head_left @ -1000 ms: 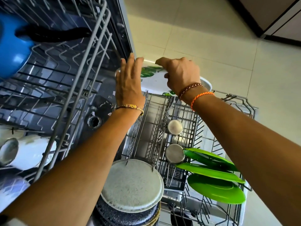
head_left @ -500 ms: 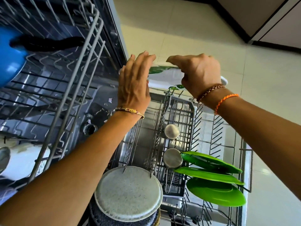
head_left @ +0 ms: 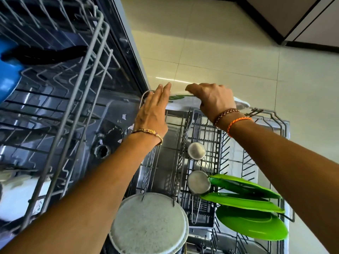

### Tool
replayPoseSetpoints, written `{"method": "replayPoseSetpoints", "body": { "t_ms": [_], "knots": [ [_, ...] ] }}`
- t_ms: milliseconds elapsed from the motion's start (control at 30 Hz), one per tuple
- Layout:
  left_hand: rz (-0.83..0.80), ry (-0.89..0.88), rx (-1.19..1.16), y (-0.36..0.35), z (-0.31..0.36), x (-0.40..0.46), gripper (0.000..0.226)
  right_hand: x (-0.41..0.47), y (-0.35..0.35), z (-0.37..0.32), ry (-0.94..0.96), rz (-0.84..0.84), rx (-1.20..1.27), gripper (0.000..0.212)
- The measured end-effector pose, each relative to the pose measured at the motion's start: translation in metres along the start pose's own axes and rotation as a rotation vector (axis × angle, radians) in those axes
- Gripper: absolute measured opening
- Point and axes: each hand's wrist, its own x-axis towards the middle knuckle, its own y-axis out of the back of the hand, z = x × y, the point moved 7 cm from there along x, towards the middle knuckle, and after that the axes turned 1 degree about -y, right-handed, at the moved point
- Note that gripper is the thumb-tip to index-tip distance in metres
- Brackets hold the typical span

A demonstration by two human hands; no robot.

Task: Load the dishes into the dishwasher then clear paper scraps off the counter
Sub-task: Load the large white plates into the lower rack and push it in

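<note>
Both hands hold a white plate (head_left: 185,102) with a green leaf print at the far end of the lower rack (head_left: 205,136): the right hand (head_left: 212,100) curls over its rim, the left hand (head_left: 153,109) steadies it flat-fingered. It looks stiff, glazed, probably breakable, best gripped by the rim

a home kitchen: open dishwasher racks (head_left: 216,136) of plates (head_left: 251,222), tiled floor (head_left: 229,52).

— What have you got on your arms?

— Both my forearms are bare, no sleeves. On my left hand (head_left: 153,111) side, a thin gold bracelet (head_left: 149,132) with small dark red stones circles the wrist.

— And the other?

— By my right hand (head_left: 213,100), a brown braided band (head_left: 226,114) and a bright orange thread (head_left: 236,123), side by side.
</note>
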Motion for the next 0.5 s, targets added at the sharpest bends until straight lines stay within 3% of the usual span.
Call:
{"method": "replayPoseSetpoints", "body": {
  "t_ms": [167, 367, 500],
  "knots": [
    [-0.14, 0.159, -0.066, -0.002, -0.016, 0.012, 0.097, 0.028, -0.004, -0.014, 0.075, -0.068, -0.016, 0.045],
    [-0.191, 0.297, -0.101, 0.004, -0.029, 0.024, 0.098, 0.05, -0.004, -0.031, 0.112, -0.097, -0.026, 0.042],
    [-0.215, 0.297, -0.084, 0.007, -0.033, 0.027, 0.101, 0.052, 0.007, -0.036, 0.156, 0.033, 0.064, 0.044]
  ]
}}
